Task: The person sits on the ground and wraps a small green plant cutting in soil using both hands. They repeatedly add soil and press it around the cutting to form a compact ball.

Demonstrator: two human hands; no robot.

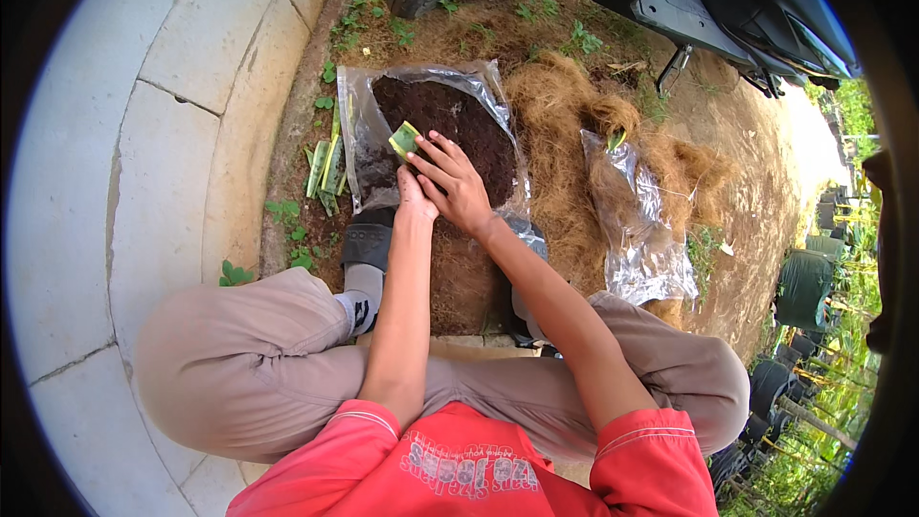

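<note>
A cut piece of green, yellow-edged leaf (405, 140) stands out from between my two hands, over a clear plastic bag (350, 136) that lies open with dark soil (474, 122) in it. My left hand (416, 195) is cupped below the leaf piece; its fingers are mostly hidden. Stretched over the lower part of the leaf, my right hand (454, 183) has its fingertips against it. Several similar leaf cuttings (327, 161) lie on the ground just left of the bag. Right of it is brown coconut fibre (553, 115).
Another clear plastic bag (646, 266) lies on the fibre at the right, with a green and yellow leaf bit (616, 140) by its top. A parked motorcycle (696, 21) stands at the upper right. Paving slabs (165, 136) run along the left. Dark plant bags (808, 287) line the far right.
</note>
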